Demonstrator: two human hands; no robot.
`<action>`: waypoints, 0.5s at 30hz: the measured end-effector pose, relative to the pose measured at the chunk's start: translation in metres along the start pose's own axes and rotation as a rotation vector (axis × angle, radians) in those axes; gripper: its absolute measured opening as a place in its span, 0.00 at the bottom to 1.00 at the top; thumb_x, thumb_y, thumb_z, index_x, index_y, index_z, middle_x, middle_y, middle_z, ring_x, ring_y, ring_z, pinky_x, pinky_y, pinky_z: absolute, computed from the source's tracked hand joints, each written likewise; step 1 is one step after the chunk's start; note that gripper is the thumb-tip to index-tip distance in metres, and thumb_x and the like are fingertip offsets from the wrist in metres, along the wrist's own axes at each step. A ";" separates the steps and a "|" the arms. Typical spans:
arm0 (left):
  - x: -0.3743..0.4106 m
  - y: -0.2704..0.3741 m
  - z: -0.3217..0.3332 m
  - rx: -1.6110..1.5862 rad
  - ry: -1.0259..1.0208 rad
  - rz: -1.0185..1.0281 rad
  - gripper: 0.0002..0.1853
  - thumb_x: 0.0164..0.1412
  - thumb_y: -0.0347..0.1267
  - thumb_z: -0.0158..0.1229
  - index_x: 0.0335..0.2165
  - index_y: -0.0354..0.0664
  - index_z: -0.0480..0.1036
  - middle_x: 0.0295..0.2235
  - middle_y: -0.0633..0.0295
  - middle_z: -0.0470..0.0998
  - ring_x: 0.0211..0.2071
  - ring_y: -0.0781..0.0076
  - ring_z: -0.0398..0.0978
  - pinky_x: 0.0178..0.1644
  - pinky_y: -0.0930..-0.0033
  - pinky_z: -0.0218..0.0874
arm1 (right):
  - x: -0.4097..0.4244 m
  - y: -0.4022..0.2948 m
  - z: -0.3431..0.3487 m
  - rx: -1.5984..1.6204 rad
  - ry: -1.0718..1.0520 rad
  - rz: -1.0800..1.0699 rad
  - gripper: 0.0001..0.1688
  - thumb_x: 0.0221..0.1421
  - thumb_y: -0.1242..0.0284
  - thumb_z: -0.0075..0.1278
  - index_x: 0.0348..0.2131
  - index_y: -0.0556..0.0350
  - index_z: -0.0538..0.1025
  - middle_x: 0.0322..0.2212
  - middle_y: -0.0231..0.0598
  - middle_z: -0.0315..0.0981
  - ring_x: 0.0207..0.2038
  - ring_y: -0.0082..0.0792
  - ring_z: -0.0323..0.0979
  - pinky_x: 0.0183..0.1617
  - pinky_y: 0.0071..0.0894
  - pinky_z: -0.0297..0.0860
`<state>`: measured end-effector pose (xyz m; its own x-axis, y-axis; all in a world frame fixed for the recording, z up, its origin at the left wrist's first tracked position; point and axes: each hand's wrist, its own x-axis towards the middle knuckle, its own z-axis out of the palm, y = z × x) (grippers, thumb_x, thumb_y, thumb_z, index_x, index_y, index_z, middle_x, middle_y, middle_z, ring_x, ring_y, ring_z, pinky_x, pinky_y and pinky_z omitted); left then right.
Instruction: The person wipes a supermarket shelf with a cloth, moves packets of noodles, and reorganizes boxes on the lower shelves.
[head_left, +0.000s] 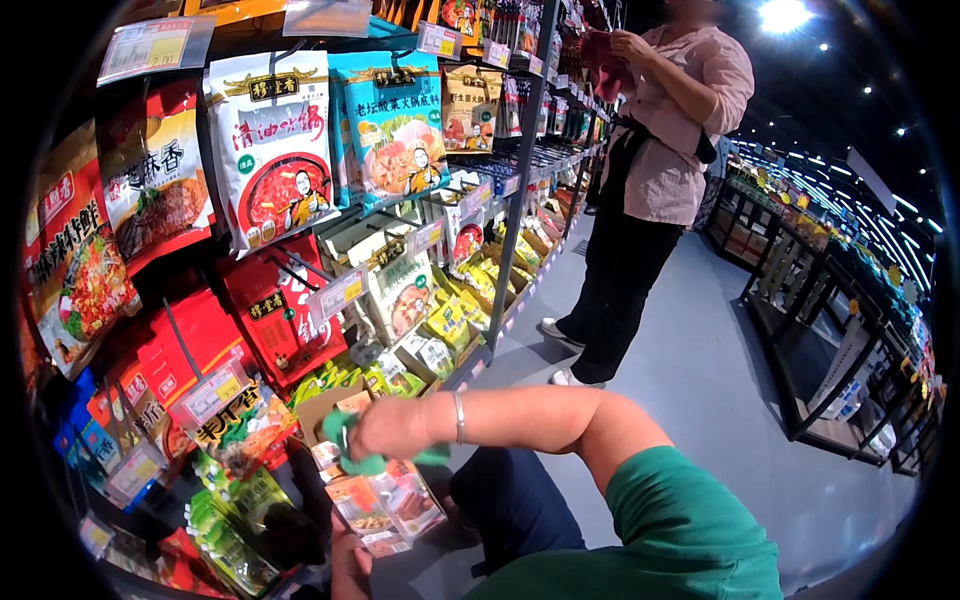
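Note:
My right hand (390, 427), with a band at the wrist, grips a green cloth (362, 465) over an open cardboard carton (311, 412). The hand is slightly blurred. Food pictures cover the printed box face (386, 506) below the cloth. At the bottom, my left hand (351, 553) holds the lower left edge of this printed box; most of its fingers are hidden. Left of the carton hang red seasoning bags (240, 427), with green pouches (232, 532) beneath them.
A shelf rack with hanging soup-base bags (274, 150) and price tags (341, 292) runs along my left. An upright post (517, 202) stands beyond the carton. In the aisle (675, 352) stands a person (637, 187) holding a dark red cloth (604, 67). Black-framed display stands (810, 315) line the right.

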<state>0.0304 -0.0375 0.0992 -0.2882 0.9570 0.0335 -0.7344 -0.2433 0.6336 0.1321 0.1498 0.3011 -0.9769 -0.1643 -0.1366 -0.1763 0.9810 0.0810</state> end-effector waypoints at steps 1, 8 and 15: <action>0.000 0.001 0.000 0.016 -0.008 0.014 0.43 0.30 0.24 0.45 0.53 0.37 0.50 0.51 0.54 0.61 0.51 0.55 0.61 0.55 0.55 0.53 | 0.000 -0.005 0.003 0.027 -0.055 0.028 0.14 0.40 0.73 0.47 0.33 0.43 0.72 0.27 0.36 0.70 0.33 0.42 0.70 0.33 0.38 0.68; -0.002 0.003 0.014 -0.024 0.011 0.022 0.45 0.26 0.25 0.43 0.53 0.36 0.49 0.50 0.52 0.60 0.51 0.55 0.61 0.56 0.56 0.52 | 0.001 0.042 0.005 -0.151 -0.251 0.212 0.14 0.47 0.63 0.46 0.34 0.47 0.76 0.34 0.34 0.74 0.36 0.38 0.72 0.30 0.38 0.67; 0.002 0.015 0.035 0.042 -0.023 0.034 0.47 0.25 0.24 0.43 0.54 0.36 0.47 0.50 0.51 0.59 0.52 0.55 0.60 0.57 0.57 0.51 | 0.038 -0.008 -0.016 0.229 -0.048 -0.102 0.17 0.42 0.72 0.45 0.36 0.44 0.74 0.31 0.39 0.72 0.37 0.43 0.69 0.39 0.41 0.65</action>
<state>0.0404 -0.0337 0.1355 -0.2985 0.9516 0.0729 -0.6981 -0.2697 0.6633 0.0946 0.1343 0.3112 -0.9475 -0.2642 -0.1802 -0.2365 0.9582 -0.1611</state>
